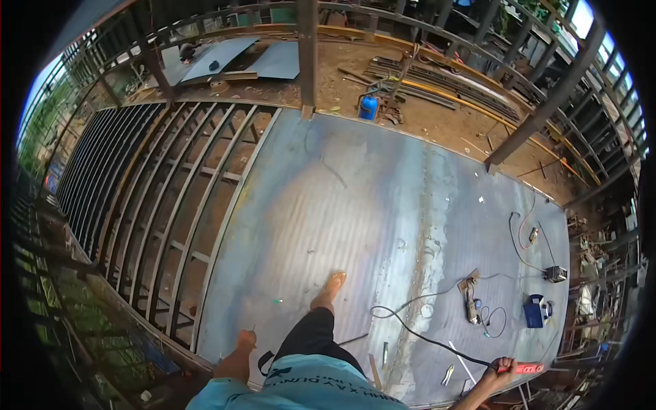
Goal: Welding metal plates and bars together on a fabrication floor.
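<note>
Head view: your right hand (504, 367) wraps round a red bar (526, 369), out by the metal floor (321, 205)'s near right corner; your left hand (247, 339) hangs well apart, toward the near left corner, its grip too small to tell; blue box (534, 312) near the right edge; dark cable (437, 339) runs toward your right hand.

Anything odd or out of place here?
Yes: a black cable loops loosely across the metal floor toward the right hand, a possible snag for the bare foot. Whitish blotches also mark the floor unevenly.
</note>
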A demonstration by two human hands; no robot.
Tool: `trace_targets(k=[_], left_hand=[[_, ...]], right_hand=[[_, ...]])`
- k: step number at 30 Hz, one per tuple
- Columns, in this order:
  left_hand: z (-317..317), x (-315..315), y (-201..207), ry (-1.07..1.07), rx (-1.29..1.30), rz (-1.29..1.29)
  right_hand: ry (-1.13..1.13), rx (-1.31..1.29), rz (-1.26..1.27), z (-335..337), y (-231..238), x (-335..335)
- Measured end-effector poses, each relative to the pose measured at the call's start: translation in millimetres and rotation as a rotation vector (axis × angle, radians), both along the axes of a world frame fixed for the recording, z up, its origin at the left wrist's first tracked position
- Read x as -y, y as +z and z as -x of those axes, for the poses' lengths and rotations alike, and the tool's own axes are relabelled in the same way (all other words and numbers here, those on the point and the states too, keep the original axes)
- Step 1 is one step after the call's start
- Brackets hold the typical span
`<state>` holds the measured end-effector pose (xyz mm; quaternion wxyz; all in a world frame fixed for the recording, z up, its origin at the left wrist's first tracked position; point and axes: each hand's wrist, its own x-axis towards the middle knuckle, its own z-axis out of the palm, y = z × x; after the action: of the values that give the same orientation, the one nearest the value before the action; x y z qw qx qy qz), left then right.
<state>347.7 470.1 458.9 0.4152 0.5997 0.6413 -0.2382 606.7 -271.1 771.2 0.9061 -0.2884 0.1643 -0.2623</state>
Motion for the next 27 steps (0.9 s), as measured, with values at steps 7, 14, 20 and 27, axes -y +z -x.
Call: trace_targets(k=[7,14,20,27], left_hand=[[-134.3,-3.8,-42.5,-0.011,0.157,0.059],[-396.3,36.7,-45.0,-0.314,0.28,0.141],[-583.9,99.7,15.5,-0.945,0.505,0.031],[-632.5,156.3,61.1,-1.412,0.021,0.343]], right_hand=[[-0.291,0.035,0.092,-19.7,111.1,-54.9],[-0.437,-0.125,-0.198,-64.8,73.0,-78.9],[-0.465,-0.213,-0.221,-131.9,68.8,-91.1],[-0.349,-0.223,-0.195,-182.6,48.7,-92.2]])
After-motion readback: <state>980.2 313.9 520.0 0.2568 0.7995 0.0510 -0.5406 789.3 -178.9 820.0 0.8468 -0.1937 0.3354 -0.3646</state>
